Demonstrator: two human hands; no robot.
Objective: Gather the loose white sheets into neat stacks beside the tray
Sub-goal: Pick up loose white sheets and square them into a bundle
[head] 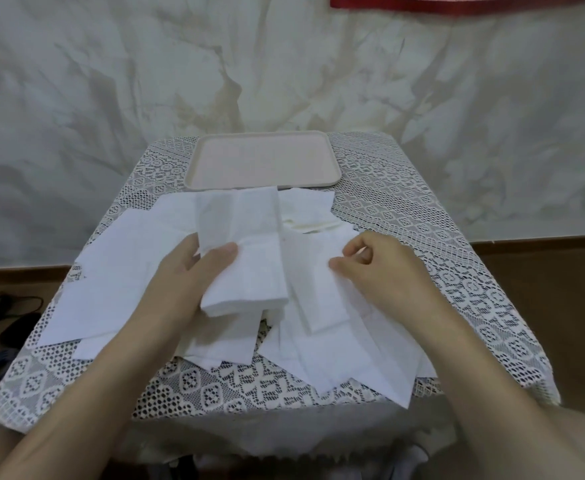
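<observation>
My left hand (194, 271) grips a thick stack of folded white sheets (246, 268), thumb on top and fingers beneath, raised a little off the pile. The stack's long axis runs away from me toward the tray (194, 161), leaning slightly left at the far end. My right hand (374, 268) is curled, thumb and forefinger apparently pinching the near edge of a narrow folded sheet (318, 303) that lies just right of the stack and roughly parallel to it. I can't be sure the pinch has hold of it.

That sheet is on the right hand's side, touching it, so I judge it the next one to go onto the stack. It would travel a short way left, with little turning needed.

More loose sheets (111, 282) spread out under and around both hands, overlapping at odd angles across the lace-covered worktop (422, 254). The tray sits at the far edge, nothing in it, and the farthest sheets just reach its near rim.
</observation>
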